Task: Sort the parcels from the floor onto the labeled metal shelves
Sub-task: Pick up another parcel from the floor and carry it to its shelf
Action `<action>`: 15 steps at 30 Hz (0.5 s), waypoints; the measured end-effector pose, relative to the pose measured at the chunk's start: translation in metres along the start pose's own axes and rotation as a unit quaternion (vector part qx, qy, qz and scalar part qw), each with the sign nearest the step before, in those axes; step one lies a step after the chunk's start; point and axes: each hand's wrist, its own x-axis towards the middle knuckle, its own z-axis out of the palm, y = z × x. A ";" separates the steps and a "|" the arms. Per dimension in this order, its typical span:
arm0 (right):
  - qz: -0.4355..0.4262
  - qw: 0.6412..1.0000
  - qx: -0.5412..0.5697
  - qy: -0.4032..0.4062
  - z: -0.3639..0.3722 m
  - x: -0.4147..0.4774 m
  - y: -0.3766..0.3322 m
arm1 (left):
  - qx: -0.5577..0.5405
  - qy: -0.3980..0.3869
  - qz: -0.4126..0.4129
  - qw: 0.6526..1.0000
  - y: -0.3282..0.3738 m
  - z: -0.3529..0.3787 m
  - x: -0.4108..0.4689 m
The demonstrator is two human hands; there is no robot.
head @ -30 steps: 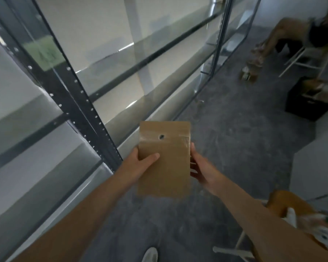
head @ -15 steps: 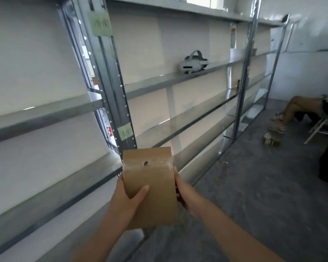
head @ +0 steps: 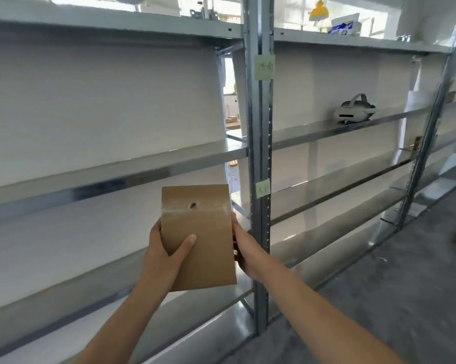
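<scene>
Holding item: one brown parcel (head: 198, 237), flat, upright, lower centre of the frame, a small dark hole near its top. Left hand (head: 166, 254) clamped on its left edge, thumb across the face; right hand (head: 244, 249) clasped on its right edge, fingers hidden behind. Parcel held in the air in front of the shelves (head: 111, 174), touching none of them. Upright post (head: 259, 153) just right of the parcel, close beside the right hand, bearing two green labels (head: 265, 67), writing unreadable. Left bay behind the parcel: shelf boards bare, front edges running from left of frame to the post, open room above each. Right bay: white headset (head: 354, 112) on the middle shelf, upper right. Top shelf: yellow object (head: 318, 11) and small items. Grey floor (head: 405, 298) at lower right, open beside the shelf feet.
</scene>
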 end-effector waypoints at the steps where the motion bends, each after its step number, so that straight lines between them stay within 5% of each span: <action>1: -0.005 1.000 0.000 -0.007 0.018 0.000 0.001 | -0.001 0.013 0.004 1.000 -0.003 -0.016 -0.003; 15: -0.015 0.995 -0.027 -0.099 0.197 -0.023 0.028 | 0.024 0.176 -0.003 0.984 -0.058 -0.176 -0.066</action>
